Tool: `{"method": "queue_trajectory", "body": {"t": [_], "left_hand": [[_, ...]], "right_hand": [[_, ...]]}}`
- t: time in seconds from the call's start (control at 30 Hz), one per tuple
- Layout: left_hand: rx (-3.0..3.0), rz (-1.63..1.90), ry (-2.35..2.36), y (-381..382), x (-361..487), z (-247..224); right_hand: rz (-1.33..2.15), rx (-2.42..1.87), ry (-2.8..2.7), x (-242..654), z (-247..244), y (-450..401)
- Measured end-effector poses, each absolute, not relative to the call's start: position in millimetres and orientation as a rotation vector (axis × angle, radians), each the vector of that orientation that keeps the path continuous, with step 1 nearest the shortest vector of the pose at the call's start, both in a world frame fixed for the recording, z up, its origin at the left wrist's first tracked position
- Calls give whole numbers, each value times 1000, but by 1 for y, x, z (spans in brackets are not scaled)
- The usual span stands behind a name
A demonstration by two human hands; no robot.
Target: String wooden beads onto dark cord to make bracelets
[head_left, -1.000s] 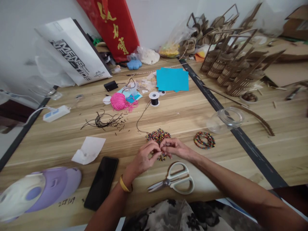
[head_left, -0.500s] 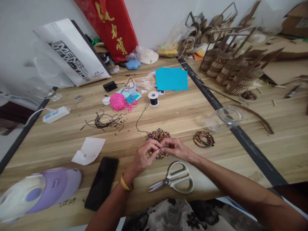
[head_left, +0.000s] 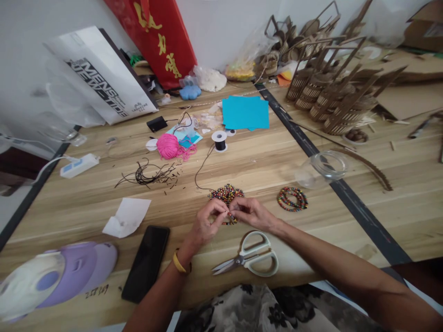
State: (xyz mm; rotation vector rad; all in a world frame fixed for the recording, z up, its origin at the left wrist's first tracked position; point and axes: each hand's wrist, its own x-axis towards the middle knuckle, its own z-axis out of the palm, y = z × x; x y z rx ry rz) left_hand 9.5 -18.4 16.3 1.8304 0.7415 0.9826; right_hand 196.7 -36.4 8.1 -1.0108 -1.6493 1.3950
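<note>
My left hand (head_left: 209,219) and my right hand (head_left: 251,213) meet fingertip to fingertip, both pinching. Between them runs a short string of multicoloured beads (head_left: 229,222), which hangs just below the fingers. Right behind my hands lies a pile of loose multicoloured beads (head_left: 226,192). A black cord (head_left: 196,177) leads from a white spool (head_left: 219,141) down to that pile; its end near my fingers is hidden. Off to the right rests a coiled bead strand (head_left: 292,199). Scissors with pale handles (head_left: 247,254) lie below my hands, blades slightly apart.
Left of my hands are a black phone (head_left: 146,263), white paper (head_left: 127,216) and cut black cords (head_left: 148,174). Pink yarn (head_left: 168,146) and blue sheets (head_left: 245,113) lie farther back. Clear round containers (head_left: 327,166) and small woven baskets (head_left: 332,99) stand right.
My fingertips have shifted only slightly while pinching the bead string. The whole view has moved a few pixels; the objects on the table stay where they were.
</note>
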Motion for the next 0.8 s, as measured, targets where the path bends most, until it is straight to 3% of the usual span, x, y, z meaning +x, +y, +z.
{"method": "queue_trajectory", "body": {"t": [0.17, 0.33, 0.8], "left_hand": [[1486, 881, 839, -15, 8, 12], [1328, 794, 982, -13, 9, 16], [1298, 718, 1011, -14, 11, 23]], "right_hand": [[895, -928, -1930, 202, 9, -35], [631, -897, -2074, 205, 7, -36], [357, -900, -2128, 202, 7, -41]]}}
